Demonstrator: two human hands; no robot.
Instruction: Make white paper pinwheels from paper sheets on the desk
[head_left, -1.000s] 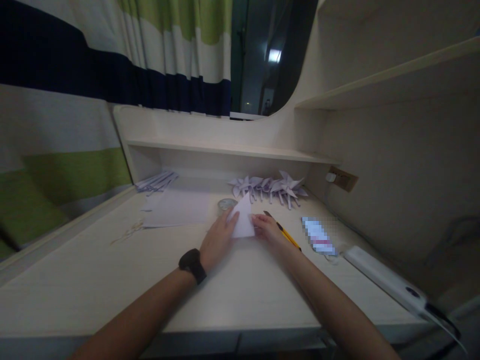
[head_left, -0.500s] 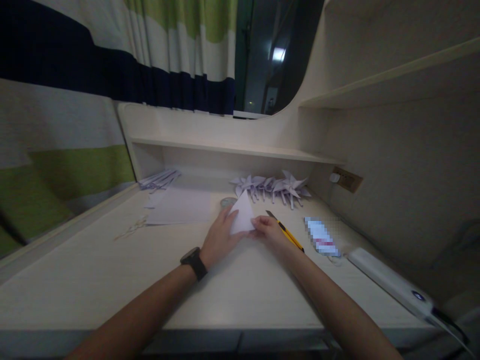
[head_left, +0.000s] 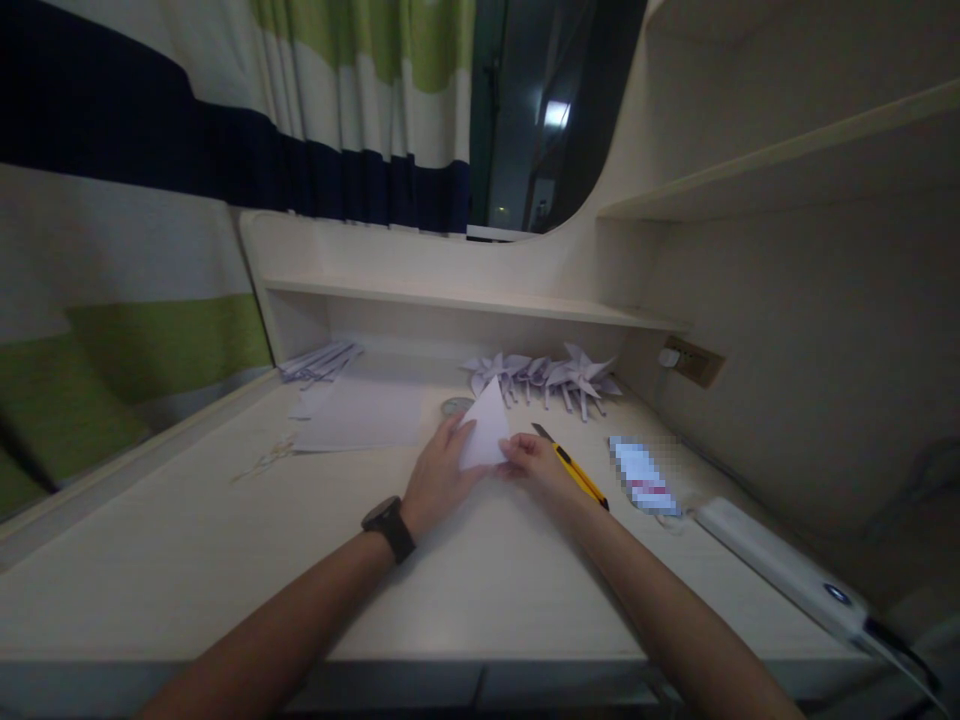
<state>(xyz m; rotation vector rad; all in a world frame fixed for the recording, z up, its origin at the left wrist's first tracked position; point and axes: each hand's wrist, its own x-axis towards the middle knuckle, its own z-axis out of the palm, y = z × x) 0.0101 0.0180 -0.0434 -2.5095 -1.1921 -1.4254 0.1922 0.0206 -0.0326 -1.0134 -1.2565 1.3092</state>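
A folded piece of white paper [head_left: 486,430] with a pointed top is held up between my two hands over the desk. My left hand [head_left: 442,465] grips its left side, the thumb lying across the front face; a dark watch [head_left: 388,526] is on that wrist. At the lower right edge, my right hand [head_left: 534,462] pinches the paper between thumb and fingers. Behind the paper, a small round object [head_left: 455,406] is partly hidden. A yellow utility knife [head_left: 579,474], blade out, lies just right of my right hand.
Several paper pinwheels [head_left: 577,375] rest at the back of the desk. White paper sheets [head_left: 367,405] and a bundle of folded paper strips [head_left: 319,362] lie at the left back, with thin strings [head_left: 262,460] beside them. Rightward are a phone [head_left: 643,475] and a long white device [head_left: 780,565].
Both hands keep their hold on the folded paper. Its tip has shifted very slightly to the right; the other things stay where they were.
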